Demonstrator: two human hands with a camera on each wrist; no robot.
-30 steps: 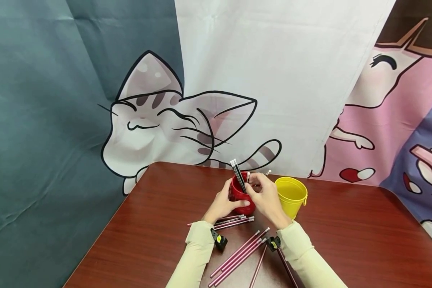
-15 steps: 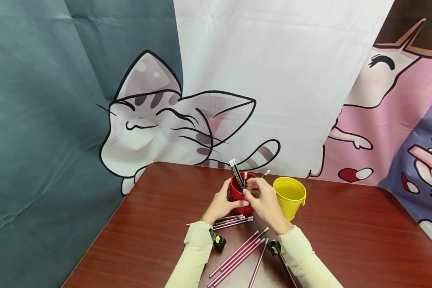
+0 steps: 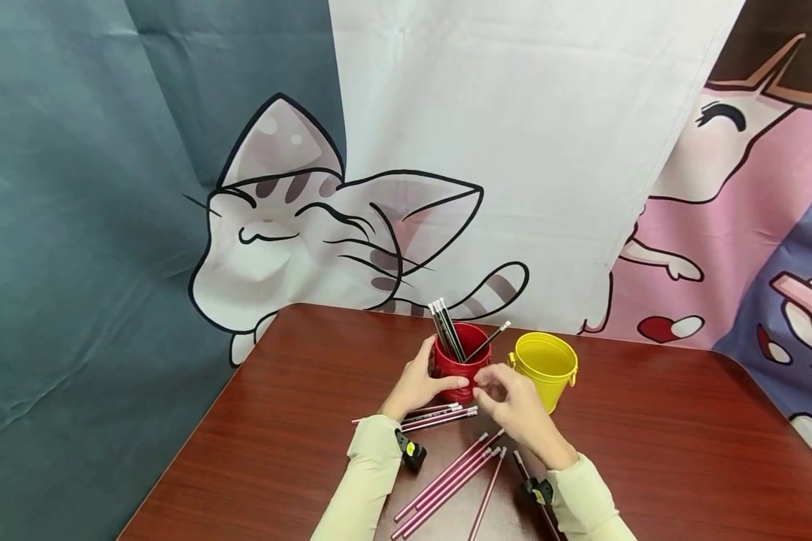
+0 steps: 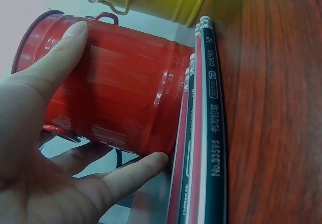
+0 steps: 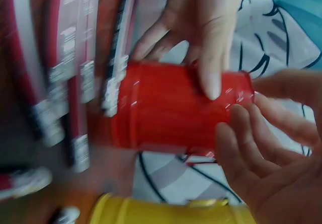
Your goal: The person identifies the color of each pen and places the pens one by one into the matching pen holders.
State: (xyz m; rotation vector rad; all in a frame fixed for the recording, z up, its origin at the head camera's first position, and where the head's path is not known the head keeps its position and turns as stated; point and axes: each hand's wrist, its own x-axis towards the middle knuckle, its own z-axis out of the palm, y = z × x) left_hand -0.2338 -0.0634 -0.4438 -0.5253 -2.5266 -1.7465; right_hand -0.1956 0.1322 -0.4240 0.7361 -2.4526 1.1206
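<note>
My left hand (image 3: 419, 383) grasps the red metal cylindrical pencil pot (image 3: 462, 368), thumb across its front wall and fingers round its left side; the left wrist view confirms thumb and fingers (image 4: 132, 176) wrapped on the ribbed red wall (image 4: 115, 103). My right hand (image 3: 510, 398) is released: it holds nothing, fingers loosely curled, fingertips just beside the lower right of the pot. The right wrist view, blurred, shows those fingers (image 5: 261, 148) relaxed and close to the pot's rim, contact not determinable.

The pot stands upright on the dark reddish-brown wooden table (image 3: 649, 451), near the far edge and about midway across. Inside it a bundle of black pencils with white eraser ends (image 3: 445, 330) leans left, and a single black pencil (image 3: 489, 340) leans right over the rim.

Just right of the pot stands a yellow metal bucket with a side handle (image 3: 546, 368), near the pot but apart from it.

On the table, directly in front of the pot and touching its base in the left wrist view, lies a small group of pink and black pencils (image 3: 440, 415). Nearer to me, between my forearms, a second group of pink pencils (image 3: 449, 481) lies diagonally.

Behind the table hangs a fabric backdrop printed with a cartoon cat (image 3: 298, 225)
</note>
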